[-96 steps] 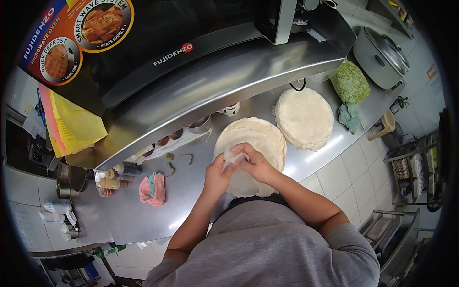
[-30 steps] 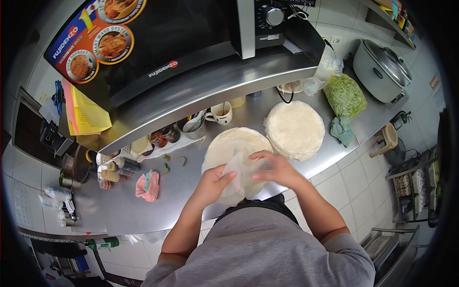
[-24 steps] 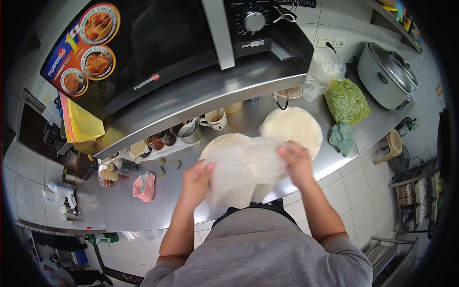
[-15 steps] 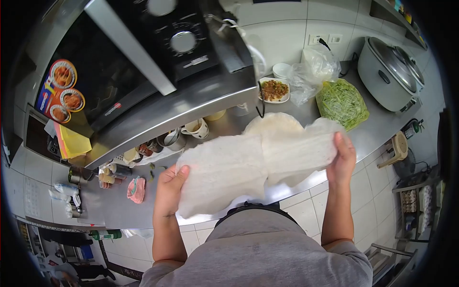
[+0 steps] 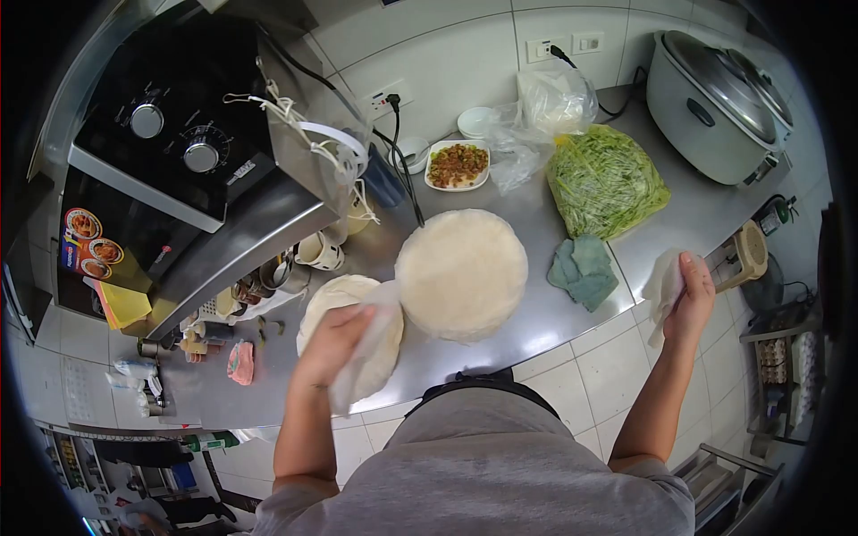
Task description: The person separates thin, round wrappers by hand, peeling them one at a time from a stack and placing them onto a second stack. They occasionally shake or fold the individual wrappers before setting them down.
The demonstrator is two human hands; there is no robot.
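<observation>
My left hand [image 5: 332, 347] is closed on a thin, pale wrapper sheet [image 5: 359, 357] that hangs down from the fingers. Under it lies a round pile of pale wrappers [image 5: 332, 293], partly covered by the hand. Off to the right, past the counter's front edge, my right hand [image 5: 692, 304] pinches another thin wrapper sheet [image 5: 661, 288], which droops in folds. Between the two hands a round stack of wrappers [image 5: 462, 275] rests on the metal counter. A folded green cloth [image 5: 583, 272] lies right of that stack.
Behind the stack are a white dish of chopped brown and green food [image 5: 458, 166] and a bag of shredded greens [image 5: 608, 179]. A large rice cooker [image 5: 710, 107] stands at the back right. The microwave [image 5: 170, 134] sits on a raised shelf at left, with mugs [image 5: 319, 252] below.
The wide wrapper stretched between my hands has come apart into two pieces, one per hand. My right hand has moved right. The round stack, left pile and green cloth are now uncovered.
</observation>
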